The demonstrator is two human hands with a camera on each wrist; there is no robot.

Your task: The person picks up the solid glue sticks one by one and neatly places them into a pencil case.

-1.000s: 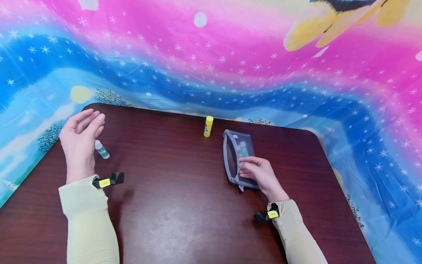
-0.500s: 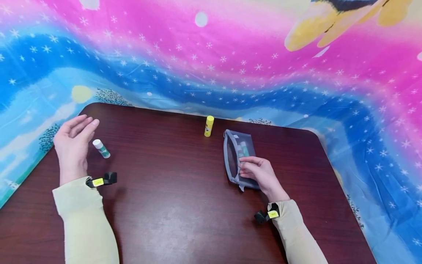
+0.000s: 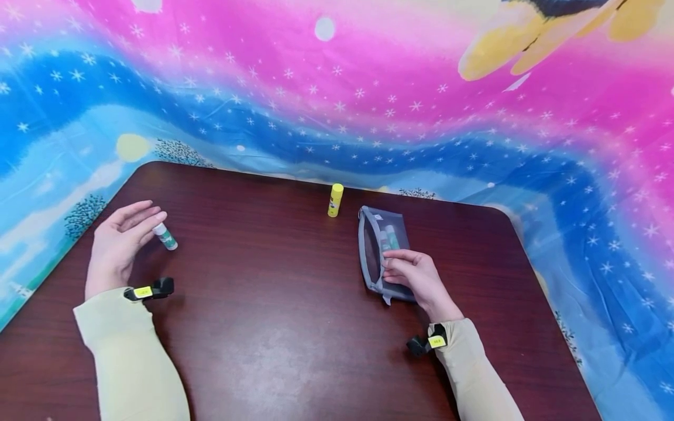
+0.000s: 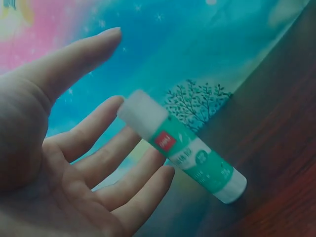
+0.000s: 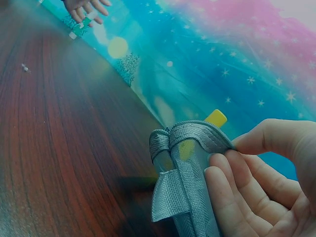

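A glue stick (image 3: pixel 167 238) with a green label and white cap stands upright on the table at the left. Beside it, my left hand (image 3: pixel 117 242) has its fingers spread and the thumb well apart; in the left wrist view the fingertips lie right behind the cap of the glue stick (image 4: pixel 192 153). My right hand (image 3: pixel 418 278) pinches the zipper edge of a grey mesh pouch (image 3: pixel 397 220), whose mouth gapes toward the left. Through the mesh show green-and-white glue sticks (image 3: pixel 391 238). In the right wrist view, thumb and fingers grip the rim of the pouch (image 5: pixel 190 187).
A yellow glue stick (image 3: pixel 334 200) stands upright near the table's back edge, left of the pouch. Behind the dark wooden table (image 3: pixel 263 275) hangs a colourful printed cloth (image 3: pixel 295 105). Each wrist carries a black strap with a yellow tag.
My left hand has moved down and slightly left, lowering to the green-and-white glue stick with the thumb now overlapping its cap. My right hand keeps its hold on the pouch.
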